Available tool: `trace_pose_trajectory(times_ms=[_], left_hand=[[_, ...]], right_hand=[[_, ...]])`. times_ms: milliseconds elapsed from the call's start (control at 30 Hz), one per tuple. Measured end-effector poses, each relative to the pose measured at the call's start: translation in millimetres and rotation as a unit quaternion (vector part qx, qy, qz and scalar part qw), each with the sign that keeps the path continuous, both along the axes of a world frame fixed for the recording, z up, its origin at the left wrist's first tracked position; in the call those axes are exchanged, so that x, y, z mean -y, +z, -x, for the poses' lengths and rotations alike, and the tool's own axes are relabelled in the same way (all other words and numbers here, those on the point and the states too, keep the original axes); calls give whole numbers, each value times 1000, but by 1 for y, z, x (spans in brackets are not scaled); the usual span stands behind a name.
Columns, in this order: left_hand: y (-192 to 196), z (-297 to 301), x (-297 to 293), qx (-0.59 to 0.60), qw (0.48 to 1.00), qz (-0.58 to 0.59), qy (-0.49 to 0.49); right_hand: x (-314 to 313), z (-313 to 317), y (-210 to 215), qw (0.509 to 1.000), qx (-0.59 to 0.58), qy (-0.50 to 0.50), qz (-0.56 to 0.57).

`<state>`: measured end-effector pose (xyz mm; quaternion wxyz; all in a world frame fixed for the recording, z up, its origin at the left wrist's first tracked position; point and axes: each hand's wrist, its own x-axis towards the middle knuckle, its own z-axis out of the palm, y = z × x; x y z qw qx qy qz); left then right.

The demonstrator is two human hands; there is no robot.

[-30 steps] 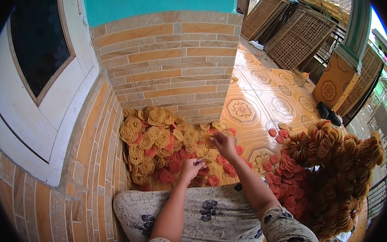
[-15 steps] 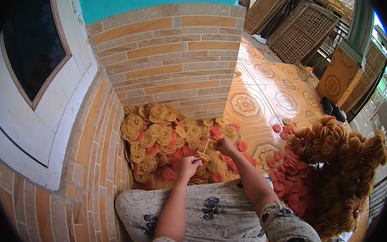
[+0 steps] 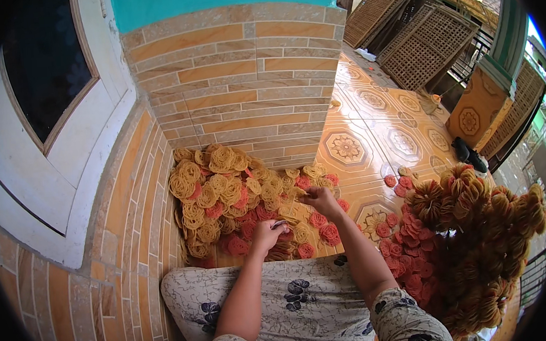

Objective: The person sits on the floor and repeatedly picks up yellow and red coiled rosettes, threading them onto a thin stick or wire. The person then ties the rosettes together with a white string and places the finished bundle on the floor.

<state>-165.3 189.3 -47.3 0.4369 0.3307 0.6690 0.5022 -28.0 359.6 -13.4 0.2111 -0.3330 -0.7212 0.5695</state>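
Note:
My left hand (image 3: 267, 236) is closed just beyond my lap, with a small dark, thin thing (image 3: 279, 224) showing at its fingertips; its kind is too small to make out. To its right and a little farther off, my right hand (image 3: 322, 200) pinches a yellow coiled round (image 3: 299, 192), which looks like a lacy cracker. Both hands are over a heap of such yellow rounds (image 3: 222, 160), mixed with red ones (image 3: 235, 245). The heap lies on the floor against the tiled wall, and part of it is hidden behind my hands.
Bunches of yellow rounds (image 3: 462, 190) stand at my right, beside a pile of red rounds (image 3: 408, 234). Patterned floor tiles (image 3: 346, 147) stretch away to woven racks (image 3: 428, 45). Dark shoes (image 3: 469, 153) lie by a pillar. A white door (image 3: 90, 138) is at left.
My right hand has moved slightly right and away from my left, and the yellow round at its fingertips shows more clearly. My left hand has hardly moved.

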Motion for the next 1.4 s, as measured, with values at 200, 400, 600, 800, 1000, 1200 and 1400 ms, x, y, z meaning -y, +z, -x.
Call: trace_pose_trajectory(times_ms=[200,400,600,800,1000,1200,1400], left_hand=[[-2,0,0,59,998,-17,1],[-15,6,-3,37,998,-18,56],[-9,10,4,-72,997,27,-5],[-20,10,-3,-95,995,30,-24],[-21,8,-2,-49,999,-1,-14],[-19,9,-2,-48,999,-7,13],[-22,19,1,-36,993,-22,114]], right_hand=[[-15,-1,-19,992,45,103,-61],[1,-6,-68,895,280,188,-291],[-19,-3,-66,943,253,196,-97],[-18,-7,-23,987,8,29,158],[-4,-6,0,983,-27,9,181],[-18,-8,-23,975,20,212,-70],[-2,31,-97,895,239,10,-377]])
